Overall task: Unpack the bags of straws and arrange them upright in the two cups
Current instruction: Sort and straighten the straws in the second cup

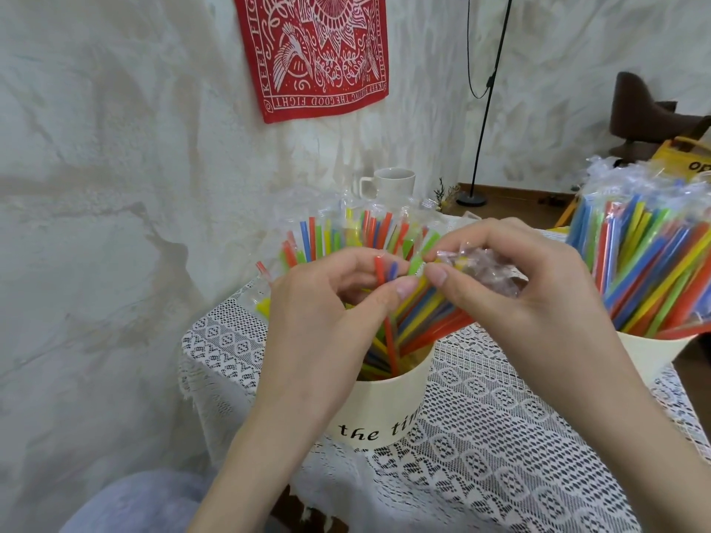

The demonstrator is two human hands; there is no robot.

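Head view: straws [413,325] stand in the near cup [379,402], my hands covering most of them. My left hand [327,302] pinches red and blue tips; my right hand [511,286] pinches a crumpled clear bag [484,271] — its far end hidden behind my fingers. The second cup [650,355], full, is cut off at right. Behind — a mug [392,184].
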